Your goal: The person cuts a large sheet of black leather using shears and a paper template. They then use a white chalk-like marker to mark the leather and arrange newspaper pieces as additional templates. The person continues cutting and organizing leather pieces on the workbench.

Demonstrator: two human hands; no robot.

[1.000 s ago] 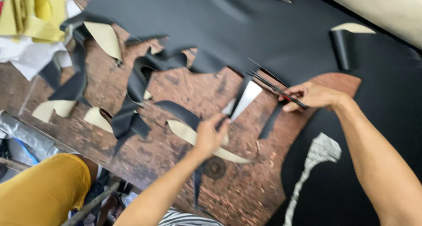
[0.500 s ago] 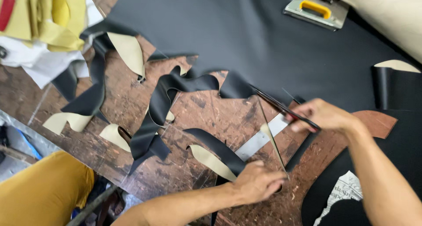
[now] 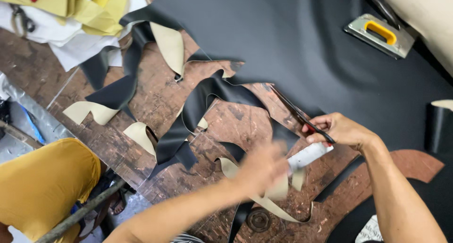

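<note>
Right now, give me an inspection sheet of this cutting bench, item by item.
Surface: worn brown workbench, scuffed, largely covered by material.
Job's things: large black leather sheet spread across the bench; scissors; a pale strip near both hands.
Clutter: curled black offcuts with cream backs, yellow and white sheets at the far left corner, a metal block with a yellow handle.
Hands: right hand grips the scissors; left hand is blurred over the cream trimmings, its hold unclear.
Cables: nothing seen.
Surroundings: yellow-clad knee beside the bench edge; cream roll at the far right.
</note>
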